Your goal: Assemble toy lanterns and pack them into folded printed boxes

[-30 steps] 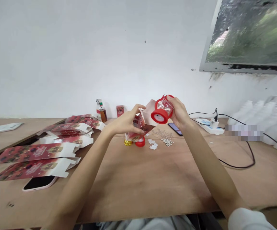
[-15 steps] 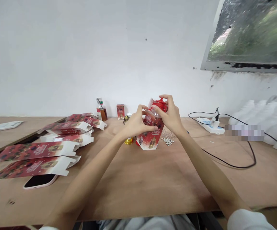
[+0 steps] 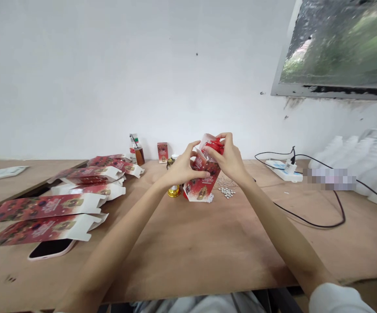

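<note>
A red printed cardboard box (image 3: 201, 184) tilts over the table with its top end open. My left hand (image 3: 180, 167) is closed around its left side, the thumb lying across the printed front. At the open end, my right hand (image 3: 230, 160) pinches a clear item with a red top (image 3: 215, 144), mostly inside the box. The lower part of that item is hidden by the cardboard. Behind my left hand, a gold-based object (image 3: 174, 191) is partly covered. Several small silvery discs (image 3: 227, 192) lie to the right of the box.
Several flattened red boxes (image 3: 45, 208) lie at left, one over a phone (image 3: 51, 248). A bottle of brown liquid (image 3: 138, 154) and a small red box (image 3: 163, 152) stand by the wall. At right are a power strip (image 3: 282, 171), a black cable (image 3: 322, 226) and white bottles (image 3: 375, 169).
The red-topped item sits lower in the box, and my right hand has moved down slightly with it. My left hand keeps its hold on the box. The view has shifted slightly.
</note>
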